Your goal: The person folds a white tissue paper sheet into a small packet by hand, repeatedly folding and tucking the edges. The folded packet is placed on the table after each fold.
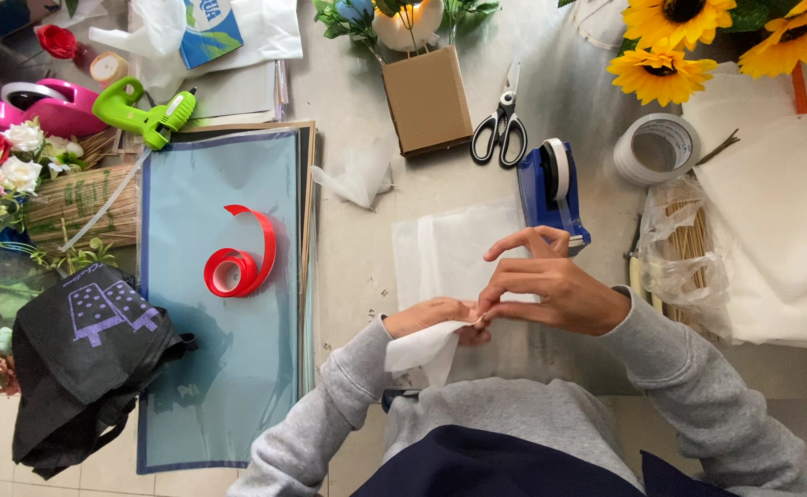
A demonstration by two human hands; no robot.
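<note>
Both hands, left hand and right hand, pinch one white tissue sheet; far: one brown cardboard box, one blue tape dispenser.

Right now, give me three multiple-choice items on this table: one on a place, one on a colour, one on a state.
1. The scissors lie:
A. right of the cardboard box
B. on the blue sheet
C. under the sunflowers

2. The ribbon coil is:
A. green
B. red
C. white

3. The hands hold the white tissue:
A. left hand alone
B. both, right hand too
C. neither

Answers: 1 A, they lie beside the box; 2 B, it is plainly red; 3 B, both hands pinch it.
</note>
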